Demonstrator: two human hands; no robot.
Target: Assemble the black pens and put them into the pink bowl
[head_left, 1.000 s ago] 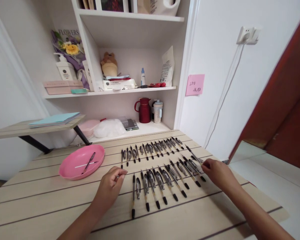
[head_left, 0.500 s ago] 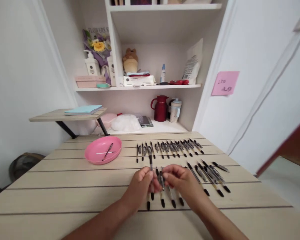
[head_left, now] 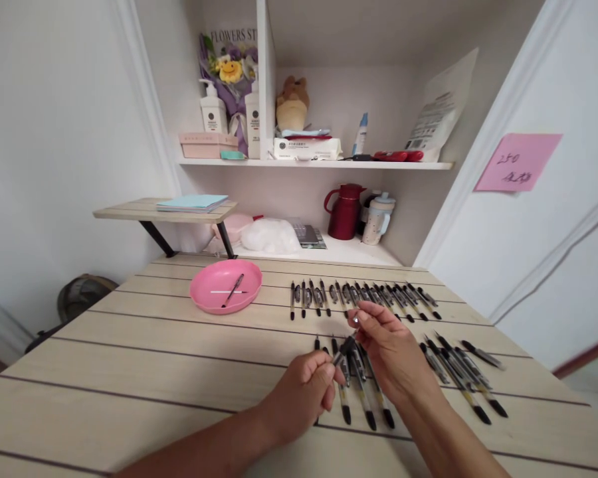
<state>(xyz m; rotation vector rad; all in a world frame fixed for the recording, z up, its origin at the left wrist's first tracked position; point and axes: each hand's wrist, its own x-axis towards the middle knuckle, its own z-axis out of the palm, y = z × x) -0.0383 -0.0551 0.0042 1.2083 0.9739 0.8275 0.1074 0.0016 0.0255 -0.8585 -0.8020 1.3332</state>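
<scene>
My left hand (head_left: 309, 388) is closed around a pen (head_left: 346, 346), whose dark grip end slants up to the right. Just above that end, my right hand (head_left: 386, 342) pinches a small shiny silver piece (head_left: 355, 319), which looks like a pen tip. Beneath both hands lie several black-ended pens (head_left: 361, 392) with clear barrels, partly hidden by the fingers. Farther back, a row of pens and loose caps (head_left: 318, 297) stretches across the table. More pens and caps (head_left: 461, 372) lie to the right of my right hand.
At the left, a pink tray (head_left: 198, 295) holds a pen and a white stick-like piece. Behind it stands a small raised shelf (head_left: 124, 210) with blue paper on top. A red jug (head_left: 345, 212) and a pale cup (head_left: 377, 221) stand in the cabinet at the back.
The view has shifted, so the scene sits farther right. The pen in my left hand has gone from upright to slanting right. My right hand has risen from the pens with a small silver piece.
</scene>
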